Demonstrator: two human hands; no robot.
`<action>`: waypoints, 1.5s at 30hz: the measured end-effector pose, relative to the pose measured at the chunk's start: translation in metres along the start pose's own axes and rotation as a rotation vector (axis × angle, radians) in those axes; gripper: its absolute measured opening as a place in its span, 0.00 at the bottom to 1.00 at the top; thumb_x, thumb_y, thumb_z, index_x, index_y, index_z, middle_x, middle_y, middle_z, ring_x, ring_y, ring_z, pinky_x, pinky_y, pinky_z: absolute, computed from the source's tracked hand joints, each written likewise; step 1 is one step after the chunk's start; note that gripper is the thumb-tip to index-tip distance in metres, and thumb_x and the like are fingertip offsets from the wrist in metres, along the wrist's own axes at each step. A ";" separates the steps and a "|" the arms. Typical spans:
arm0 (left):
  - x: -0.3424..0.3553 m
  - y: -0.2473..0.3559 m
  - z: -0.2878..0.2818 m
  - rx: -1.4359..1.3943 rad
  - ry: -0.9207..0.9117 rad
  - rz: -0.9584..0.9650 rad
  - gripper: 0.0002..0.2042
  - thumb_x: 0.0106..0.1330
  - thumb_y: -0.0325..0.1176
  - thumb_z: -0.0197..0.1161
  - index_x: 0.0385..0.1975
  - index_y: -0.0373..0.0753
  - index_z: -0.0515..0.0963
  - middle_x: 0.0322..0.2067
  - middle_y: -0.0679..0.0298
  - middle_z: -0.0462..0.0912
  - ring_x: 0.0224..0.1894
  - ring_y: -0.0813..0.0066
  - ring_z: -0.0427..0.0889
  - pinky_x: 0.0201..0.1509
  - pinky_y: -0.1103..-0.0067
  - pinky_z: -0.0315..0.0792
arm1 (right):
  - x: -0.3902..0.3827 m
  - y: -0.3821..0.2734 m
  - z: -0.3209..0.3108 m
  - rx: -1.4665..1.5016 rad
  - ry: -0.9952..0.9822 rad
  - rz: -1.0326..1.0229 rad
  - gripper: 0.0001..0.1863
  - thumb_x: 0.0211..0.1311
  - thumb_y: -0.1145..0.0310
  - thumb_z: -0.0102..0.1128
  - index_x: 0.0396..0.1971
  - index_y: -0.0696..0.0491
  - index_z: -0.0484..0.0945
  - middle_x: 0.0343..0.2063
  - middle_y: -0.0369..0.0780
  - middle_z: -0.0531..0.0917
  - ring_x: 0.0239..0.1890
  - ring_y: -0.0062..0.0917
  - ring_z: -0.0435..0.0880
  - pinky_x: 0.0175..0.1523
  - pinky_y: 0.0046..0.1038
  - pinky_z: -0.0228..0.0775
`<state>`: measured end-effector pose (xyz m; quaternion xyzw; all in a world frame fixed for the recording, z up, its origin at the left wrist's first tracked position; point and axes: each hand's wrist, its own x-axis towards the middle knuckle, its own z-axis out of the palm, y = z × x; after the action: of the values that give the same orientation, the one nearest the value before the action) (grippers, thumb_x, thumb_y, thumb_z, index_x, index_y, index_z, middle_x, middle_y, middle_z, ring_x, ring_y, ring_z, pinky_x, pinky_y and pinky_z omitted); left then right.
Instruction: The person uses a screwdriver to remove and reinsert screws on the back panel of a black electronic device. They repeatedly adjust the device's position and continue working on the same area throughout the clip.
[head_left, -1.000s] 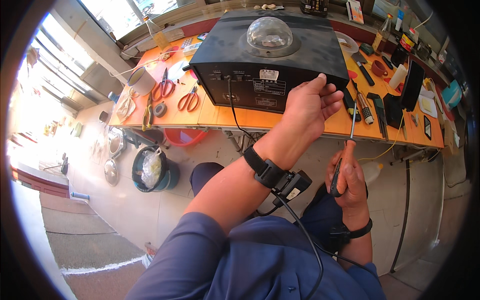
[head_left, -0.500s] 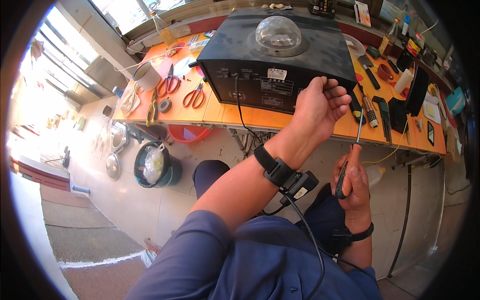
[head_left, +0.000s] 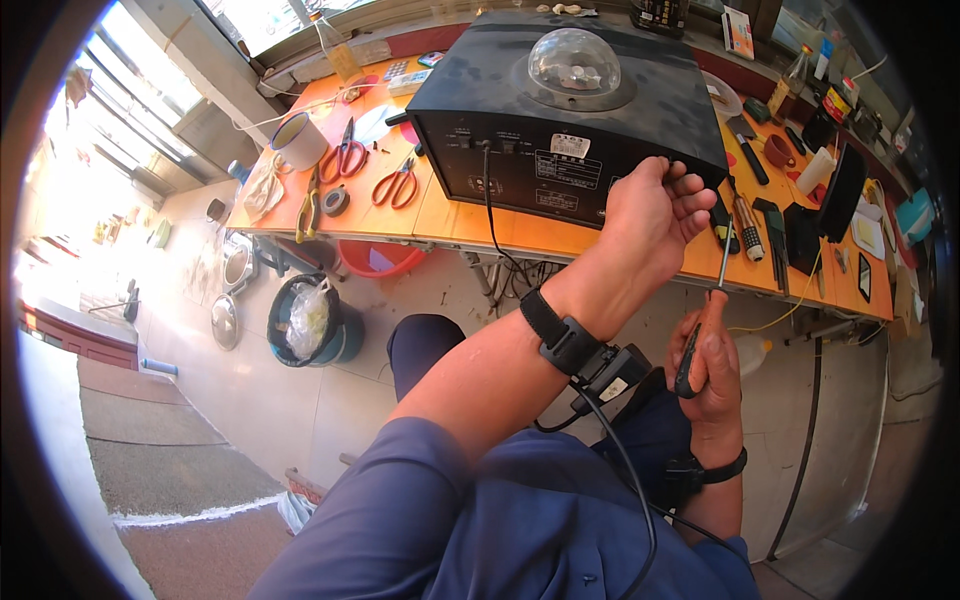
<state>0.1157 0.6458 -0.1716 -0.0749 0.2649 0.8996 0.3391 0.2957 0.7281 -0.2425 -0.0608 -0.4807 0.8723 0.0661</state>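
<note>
Presently the left hand [head_left: 650, 215] rests against the near right corner of the black speaker cabinet [head_left: 560, 110], fingers curled over its rear panel edge; its grip is closed on the cabinet edge. The cabinet stands on the orange bench [head_left: 450, 215], rear panel facing the person, with a clear dome [head_left: 578, 62] on its top face and a black cable [head_left: 492, 215] hanging from the panel.

The right hand [head_left: 712, 365] sits lower and nearer, below the bench edge, its grip closed around the orange handle of a screwdriver [head_left: 705, 310]. The screwdriver's long axis runs nearly upright, handle near, shaft pointing up and slightly far toward the bench edge. The tip ends just right of the left hand and short of the cabinet.

The cabinet therefore lies far and left of the screwdriver tip. The left hand is the nearer hand to it, already in contact.

Red-handled scissors [head_left: 398, 183], pliers [head_left: 308, 205] and a tape roll [head_left: 335, 201] lie on the left part of the bench. More tools [head_left: 765, 225] lie to the right.
</note>
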 end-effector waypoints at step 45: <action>-0.069 0.240 -0.230 0.924 0.687 0.395 0.09 0.68 0.33 0.56 0.39 0.34 0.75 0.30 0.61 0.82 0.26 0.72 0.83 0.25 0.80 0.73 | 0.008 0.018 0.002 -0.220 -0.120 0.271 0.31 0.51 0.51 0.78 0.44 0.58 0.76 0.29 0.38 0.79 0.30 0.20 0.79 0.35 0.22 0.72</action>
<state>0.0016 0.3342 -0.2425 -0.1552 0.7311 0.6619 0.0583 0.2864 0.7181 -0.2566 -0.0798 -0.5638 0.8173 -0.0881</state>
